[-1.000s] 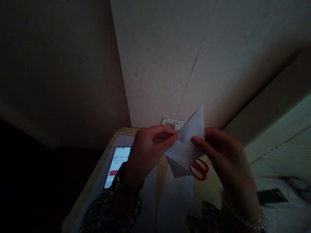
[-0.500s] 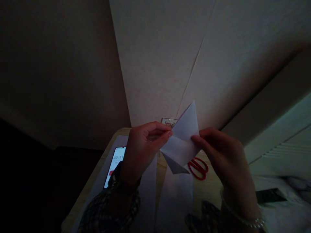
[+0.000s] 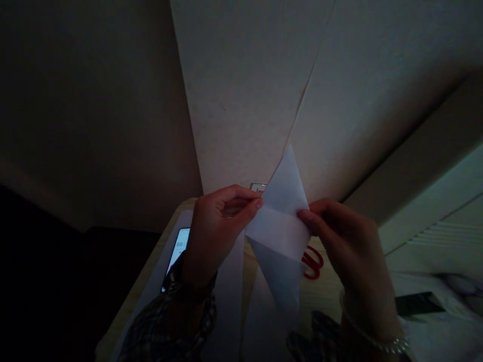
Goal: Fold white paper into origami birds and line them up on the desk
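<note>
A creased white sheet of paper [image 3: 281, 221] is held up above the table, its upper end coming to a point and a shaded flap hanging below a fold line. My left hand [image 3: 222, 221] pinches its left edge between thumb and fingertips. On the opposite edge my right hand [image 3: 339, 231] grips the paper, thumb on the near face and fingers behind. Behind the paper, red-handled scissors [image 3: 314, 262] lie on the table, partly covered from view.
The small wooden table [image 3: 317, 301] bears white paper sheets [image 3: 226, 301]. A lit phone [image 3: 176, 256] lies at the left, partly behind my wrist. A wall socket [image 3: 258, 187] sits behind the paper. At the right, a dark green item [image 3: 420, 303] rests on a pale surface.
The paper has opened wider and flatter between my hands, and its lower flap now hangs further down, covering more of the scissors. My left hand has shifted slightly left.
</note>
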`<state>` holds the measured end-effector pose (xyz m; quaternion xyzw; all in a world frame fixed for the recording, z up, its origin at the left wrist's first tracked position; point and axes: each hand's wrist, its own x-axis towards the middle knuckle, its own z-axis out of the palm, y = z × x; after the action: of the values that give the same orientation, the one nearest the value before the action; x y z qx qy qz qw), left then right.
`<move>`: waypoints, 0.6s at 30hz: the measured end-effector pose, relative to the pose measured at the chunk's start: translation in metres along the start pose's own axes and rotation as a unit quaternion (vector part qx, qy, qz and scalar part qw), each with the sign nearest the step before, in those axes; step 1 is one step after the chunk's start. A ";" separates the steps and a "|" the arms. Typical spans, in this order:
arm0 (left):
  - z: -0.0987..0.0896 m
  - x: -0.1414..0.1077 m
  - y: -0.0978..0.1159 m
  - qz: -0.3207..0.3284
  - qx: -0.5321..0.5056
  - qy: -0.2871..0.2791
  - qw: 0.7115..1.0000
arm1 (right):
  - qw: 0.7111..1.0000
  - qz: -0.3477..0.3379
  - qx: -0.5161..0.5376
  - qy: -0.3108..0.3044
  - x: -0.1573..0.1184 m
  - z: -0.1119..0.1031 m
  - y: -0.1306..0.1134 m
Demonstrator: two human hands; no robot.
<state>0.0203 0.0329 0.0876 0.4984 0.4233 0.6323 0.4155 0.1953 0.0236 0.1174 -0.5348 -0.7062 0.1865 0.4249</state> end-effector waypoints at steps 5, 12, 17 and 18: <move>0.000 0.001 -0.003 0.000 -0.012 -0.012 1.000 | 1.000 0.003 -0.021 -0.022 0.004 -0.002 0.003; 0.007 -0.003 -0.004 0.037 0.037 -0.088 0.995 | 1.000 -0.018 0.005 -0.018 0.004 0.010 -0.001; 0.012 -0.004 -0.002 0.060 0.057 -0.109 0.991 | 0.998 0.012 0.037 0.048 -0.003 0.012 -0.008; 0.012 -0.004 -0.001 0.057 0.060 -0.111 0.990 | 0.997 0.014 0.045 0.053 -0.003 0.011 -0.008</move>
<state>0.0323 0.0308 0.0874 0.6129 0.3826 0.5690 0.3926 0.1815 0.0201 0.1156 -0.5339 -0.6661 0.1956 0.4827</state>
